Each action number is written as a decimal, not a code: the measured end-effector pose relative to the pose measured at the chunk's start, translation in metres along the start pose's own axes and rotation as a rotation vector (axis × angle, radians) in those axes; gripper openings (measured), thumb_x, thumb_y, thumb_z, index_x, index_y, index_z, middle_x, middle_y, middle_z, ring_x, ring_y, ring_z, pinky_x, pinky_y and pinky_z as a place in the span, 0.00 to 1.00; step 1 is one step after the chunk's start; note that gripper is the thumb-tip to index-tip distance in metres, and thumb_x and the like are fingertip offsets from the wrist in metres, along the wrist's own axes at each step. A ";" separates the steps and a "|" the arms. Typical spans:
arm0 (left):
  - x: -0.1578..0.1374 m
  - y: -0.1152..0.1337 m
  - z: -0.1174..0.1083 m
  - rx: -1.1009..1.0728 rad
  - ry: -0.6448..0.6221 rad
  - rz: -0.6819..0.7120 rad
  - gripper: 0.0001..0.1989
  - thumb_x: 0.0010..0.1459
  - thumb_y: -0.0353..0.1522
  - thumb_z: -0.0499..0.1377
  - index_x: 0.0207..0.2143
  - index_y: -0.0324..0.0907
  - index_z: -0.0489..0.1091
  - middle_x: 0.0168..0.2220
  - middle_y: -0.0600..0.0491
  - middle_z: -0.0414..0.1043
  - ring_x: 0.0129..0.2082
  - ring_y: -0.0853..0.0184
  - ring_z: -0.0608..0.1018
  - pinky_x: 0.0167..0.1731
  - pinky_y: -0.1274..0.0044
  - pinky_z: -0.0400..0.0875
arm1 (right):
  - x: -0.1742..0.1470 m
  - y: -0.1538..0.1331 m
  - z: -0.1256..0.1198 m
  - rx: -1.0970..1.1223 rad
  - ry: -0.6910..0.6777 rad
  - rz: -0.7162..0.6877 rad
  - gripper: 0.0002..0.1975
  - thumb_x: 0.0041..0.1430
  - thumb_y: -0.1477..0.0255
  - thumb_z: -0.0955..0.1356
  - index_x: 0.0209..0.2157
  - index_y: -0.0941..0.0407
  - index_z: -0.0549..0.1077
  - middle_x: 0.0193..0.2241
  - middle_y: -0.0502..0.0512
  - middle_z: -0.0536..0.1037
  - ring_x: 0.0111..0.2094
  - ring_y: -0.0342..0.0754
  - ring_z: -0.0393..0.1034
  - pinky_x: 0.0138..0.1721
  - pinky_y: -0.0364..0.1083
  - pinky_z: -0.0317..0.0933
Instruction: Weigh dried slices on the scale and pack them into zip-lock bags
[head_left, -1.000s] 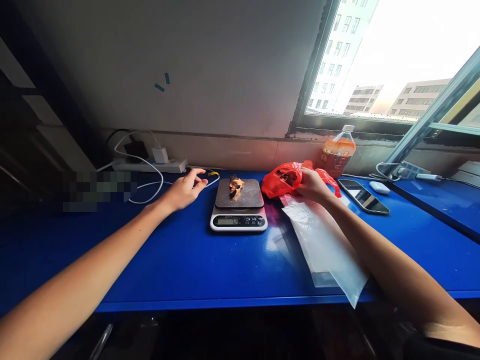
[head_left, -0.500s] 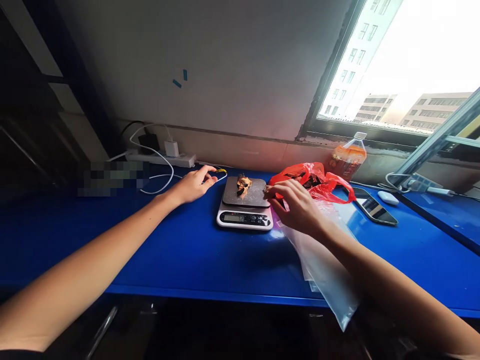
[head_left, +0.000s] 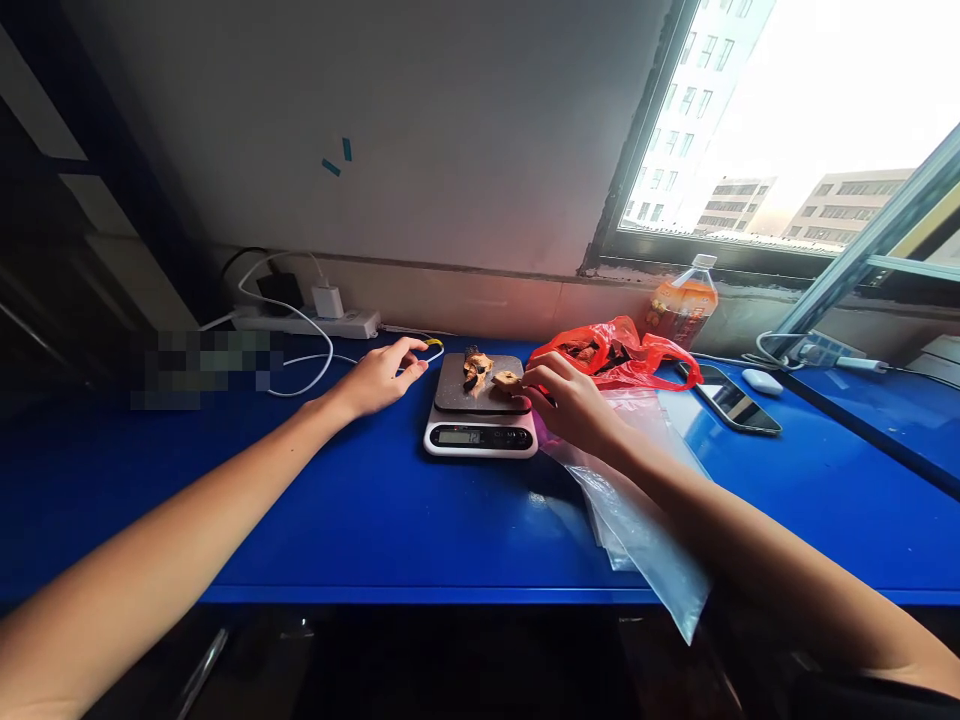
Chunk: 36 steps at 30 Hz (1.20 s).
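Observation:
A white kitchen scale [head_left: 480, 442] with a grey weighing plate stands on the blue table; its lit display seems to read 72. Crumpled dried brown pieces [head_left: 475, 372] lie on the plate's middle. At the plate's right edge my right hand [head_left: 566, 400] pinches a pale dried slice [head_left: 506, 382] at its fingertips, low over the plate; whether it touches the plate I cannot tell. My left hand [head_left: 379, 380] rests left of the scale, thumb and fingers apart with nothing between them, close to a yellow-and-white loop [head_left: 433, 347].
Behind my right hand lies a red plastic bag [head_left: 660, 357] with dark dried pieces inside. Clear plastic bags [head_left: 637, 510] hang over the table's front edge. A drink bottle [head_left: 684, 300], a phone [head_left: 739, 402] and a white case [head_left: 762, 382] are to the right; a power strip [head_left: 352, 325] with cables is left.
My right hand has moved inward over the scale's right edge, bringing the pale slice over the plate. The left hand stays beside the scale. The whole view has shifted slightly.

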<state>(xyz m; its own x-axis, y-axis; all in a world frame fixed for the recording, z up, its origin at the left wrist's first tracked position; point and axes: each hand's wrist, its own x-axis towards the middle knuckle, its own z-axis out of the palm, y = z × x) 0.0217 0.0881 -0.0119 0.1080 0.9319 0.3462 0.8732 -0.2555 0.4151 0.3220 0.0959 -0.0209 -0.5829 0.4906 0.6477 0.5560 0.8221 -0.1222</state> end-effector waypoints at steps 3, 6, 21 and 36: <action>-0.001 -0.001 0.000 0.001 -0.003 0.003 0.24 0.59 0.44 0.51 0.53 0.41 0.66 0.45 0.46 0.76 0.43 0.58 0.78 0.44 0.70 0.70 | -0.003 0.000 0.002 -0.005 -0.044 -0.055 0.11 0.65 0.72 0.62 0.39 0.56 0.75 0.41 0.60 0.76 0.40 0.48 0.72 0.43 0.48 0.69; -0.001 -0.001 0.000 0.002 -0.008 -0.001 0.24 0.59 0.44 0.50 0.53 0.41 0.66 0.45 0.46 0.76 0.44 0.58 0.77 0.44 0.70 0.70 | -0.005 -0.005 0.002 0.012 -0.094 -0.119 0.16 0.65 0.73 0.62 0.52 0.55 0.71 0.52 0.60 0.74 0.50 0.50 0.70 0.50 0.51 0.67; -0.001 0.000 0.003 -0.012 0.003 -0.016 0.24 0.60 0.43 0.50 0.54 0.40 0.64 0.45 0.44 0.76 0.45 0.57 0.78 0.46 0.69 0.70 | -0.010 0.077 -0.049 -0.314 0.151 0.444 0.12 0.54 0.77 0.61 0.35 0.57 0.74 0.34 0.59 0.79 0.34 0.52 0.71 0.37 0.48 0.61; -0.005 0.018 0.004 -0.036 0.210 0.177 0.17 0.61 0.38 0.51 0.47 0.40 0.69 0.38 0.48 0.76 0.39 0.62 0.78 0.46 0.69 0.70 | -0.006 0.046 -0.057 -0.361 0.257 0.311 0.08 0.57 0.72 0.61 0.28 0.56 0.70 0.28 0.57 0.76 0.31 0.50 0.68 0.34 0.46 0.57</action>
<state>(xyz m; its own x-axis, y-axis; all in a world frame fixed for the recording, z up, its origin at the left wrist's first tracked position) 0.0389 0.0802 -0.0093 0.1531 0.7992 0.5812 0.8318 -0.4218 0.3608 0.3848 0.1144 0.0123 -0.2202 0.5712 0.7907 0.8739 0.4757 -0.1003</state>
